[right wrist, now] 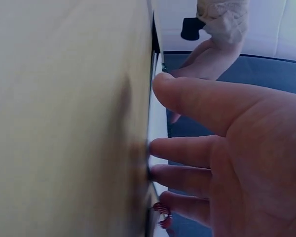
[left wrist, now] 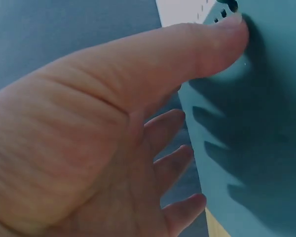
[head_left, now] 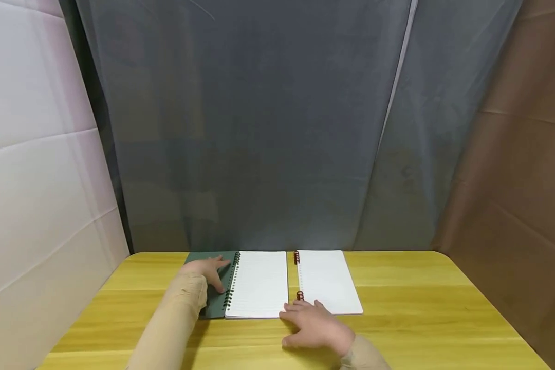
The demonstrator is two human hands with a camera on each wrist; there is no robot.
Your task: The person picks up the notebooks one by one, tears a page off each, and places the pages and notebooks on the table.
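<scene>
The head view looks forward and down on the table (head_left: pixel 398 298). The left wrist view sits very near the left hand (left wrist: pixel 103 148). The right wrist view, seemingly rotated, shares the green notebook's (head_left: pixel 215 298) area.

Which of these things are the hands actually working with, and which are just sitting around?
In use:
open green-covered spiral notebook, under the left hand
white ring-bound notepad with red rings, by the right hand

Just there:
yellow wooden table
grey curtain

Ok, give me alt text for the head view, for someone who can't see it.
Two open spiral notebooks lie side by side on a yellow table. The left hand rests on the green notebook; the right hand touches the red-spiral notebook.
</scene>
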